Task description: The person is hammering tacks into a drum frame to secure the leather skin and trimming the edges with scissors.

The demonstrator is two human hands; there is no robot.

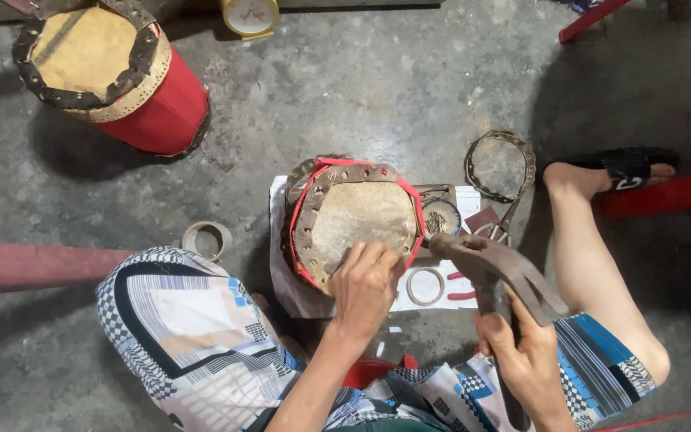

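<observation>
Right, at the centre of the frame sits a small drum point(359, 218), its pale skin ringed by a brown leather band punched with holes and laced with red cord, resting on a white cloth point(289, 280) spread over the grey concrete floor point(377, 88). The left hand point(366, 286) presses down on the drum's lower rim, fingers curled close together and pinching at the leather edge, though exactly what sits between the fingertips is hidden. Lower right of centre, the right hand point(525, 360) is wrapped tight around the handle of a rusty brown hammer point(485, 264), its head poised just beside the drum's right edge. Between the two hands a pale ring point(425, 286) lies on the cloth, with red-handled pliers point(473, 276) partly under the hammer. Above those, a small round tin point(441, 216) sits against the drum. Up right, a loose leather hoop point(500, 166) lies on the floor near a foot in a black sandal point(625, 168). Upper left stands a larger red drum point(113, 72), and a roll of tape point(206, 238) lies just above the patterned shorts point(193, 328).
</observation>
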